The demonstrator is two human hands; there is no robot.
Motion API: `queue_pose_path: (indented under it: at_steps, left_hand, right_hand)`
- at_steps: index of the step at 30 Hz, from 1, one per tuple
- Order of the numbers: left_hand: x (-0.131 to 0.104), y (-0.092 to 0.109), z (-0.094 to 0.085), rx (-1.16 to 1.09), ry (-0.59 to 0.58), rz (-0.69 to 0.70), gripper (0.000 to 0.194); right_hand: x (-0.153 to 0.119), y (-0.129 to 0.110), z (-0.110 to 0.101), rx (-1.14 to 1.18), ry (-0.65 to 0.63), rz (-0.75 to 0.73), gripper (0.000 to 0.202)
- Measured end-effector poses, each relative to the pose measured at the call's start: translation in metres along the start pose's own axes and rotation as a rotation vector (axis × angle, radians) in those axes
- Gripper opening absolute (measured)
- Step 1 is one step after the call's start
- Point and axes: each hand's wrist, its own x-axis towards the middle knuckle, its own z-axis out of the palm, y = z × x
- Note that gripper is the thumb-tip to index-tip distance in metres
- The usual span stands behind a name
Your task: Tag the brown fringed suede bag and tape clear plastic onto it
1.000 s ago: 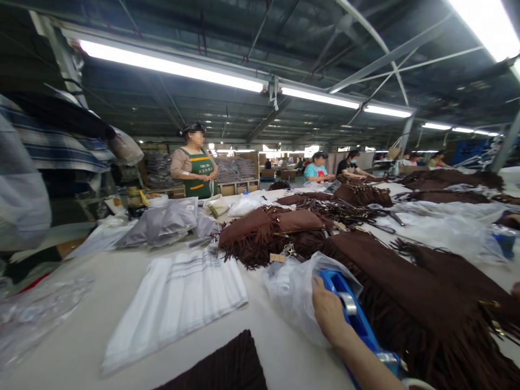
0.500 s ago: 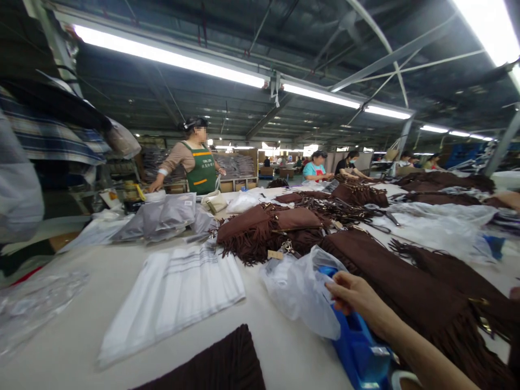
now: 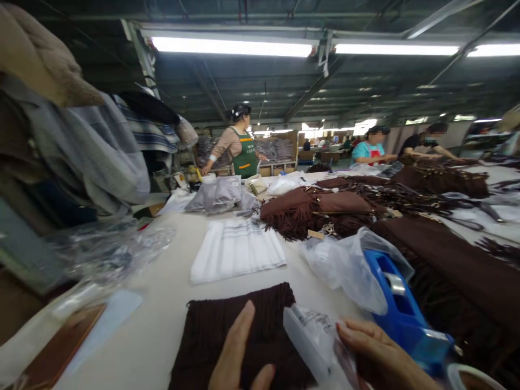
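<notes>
A folded dark brown fringed cloth lies on the table in front of me. My left hand rests flat on it with the fingers stretched out. My right hand grips a clear plastic bag with print on it, which lies over the right edge of the cloth. A blue tape dispenser stands just beyond my right hand, half under a crumpled clear bag.
A stack of white folded bags lies mid-table, with brown fringed garments behind and to the right. Clothes hang at the left. A person in a green apron and two others work across the table.
The view has swung left and down. My right hand left the tape dispenser and now holds a plastic bag; my left hand has come into view on the brown cloth.
</notes>
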Motion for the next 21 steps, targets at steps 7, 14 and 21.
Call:
queue_pose_path:
  at_steps: [7, 14, 21]
  left_hand:
    - [0.009, 0.025, 0.005, 0.072, 0.198, 0.403, 0.035]
    - [0.006, 0.017, -0.021, -0.67, -0.34, -0.536, 0.026]
    - [0.015, -0.012, -0.016, -0.776, -0.34, -1.043, 0.032]
  right_hand:
    - [0.012, 0.028, 0.029, -0.097, -0.179, 0.071, 0.054]
    - [0.019, 0.034, 0.022, -0.218, -0.25, 0.087, 0.039]
    - [0.059, 0.043, 0.042, -0.049, -0.163, 0.038, 0.046]
